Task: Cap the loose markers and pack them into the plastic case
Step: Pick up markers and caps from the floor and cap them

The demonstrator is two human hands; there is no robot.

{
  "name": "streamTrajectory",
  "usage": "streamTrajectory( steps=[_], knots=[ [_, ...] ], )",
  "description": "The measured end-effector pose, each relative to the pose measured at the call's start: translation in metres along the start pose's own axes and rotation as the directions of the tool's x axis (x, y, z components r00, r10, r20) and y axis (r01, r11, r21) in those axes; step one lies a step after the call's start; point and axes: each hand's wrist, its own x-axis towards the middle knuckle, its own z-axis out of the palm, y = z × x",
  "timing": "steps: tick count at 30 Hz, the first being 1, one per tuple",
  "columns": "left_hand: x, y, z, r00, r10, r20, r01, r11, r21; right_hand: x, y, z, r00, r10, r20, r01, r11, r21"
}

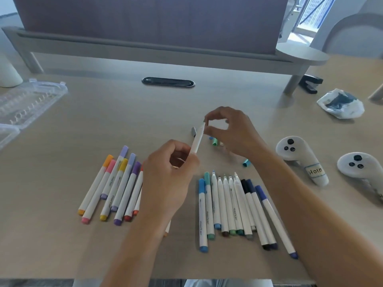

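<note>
Pale wood bench, clear plastic case open at left edge, capped markers left of centre, mixed markers right, loose caps mid-bench, two white controllers and a stapler toward right edge.

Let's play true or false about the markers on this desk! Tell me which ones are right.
1. The left hand holds a white marker. True.
2. The plastic case is full of markers. False: it lies open at the far left with no markers in it.
3. Every marker in the right group has its cap on. False: several show bare tips.
4. Loose caps lie on the desk near the right hand. True.
5. Two white controllers sit on the right. True.
</note>
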Motion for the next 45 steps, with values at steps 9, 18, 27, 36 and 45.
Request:
streamTrajectory(
  steps=[9,18,27,36,45],
  knots=[
    [-0.029,0.019,0.0,0.998,0.008,0.063,-0.007,1.0,-0.023,-0.072,-0.036,-0.039,0.98,0.18,0.081,-0.184,0.687,0.703],
    [-0.068,0.031,0.003,0.997,0.037,0.068,-0.031,0.995,-0.099,-0.12,-0.045,-0.053,0.989,0.133,0.059,-0.135,0.685,0.716],
    [-0.087,0.045,0.002,0.942,-0.198,0.271,0.293,0.879,-0.376,-0.145,-0.049,-0.056,0.993,0.12,0.007,-0.092,0.724,0.683],
    [-0.086,0.046,0.006,0.947,-0.18,0.268,0.272,0.89,-0.365,-0.15,-0.045,-0.056,0.998,0.024,-0.066,0.026,0.75,0.661],
    [-0.08,0.039,0.015,0.98,-0.113,0.164,0.146,0.967,-0.207,-0.137,-0.026,-0.058,0.945,0.249,-0.212,-0.056,0.763,0.644]
  ],
)
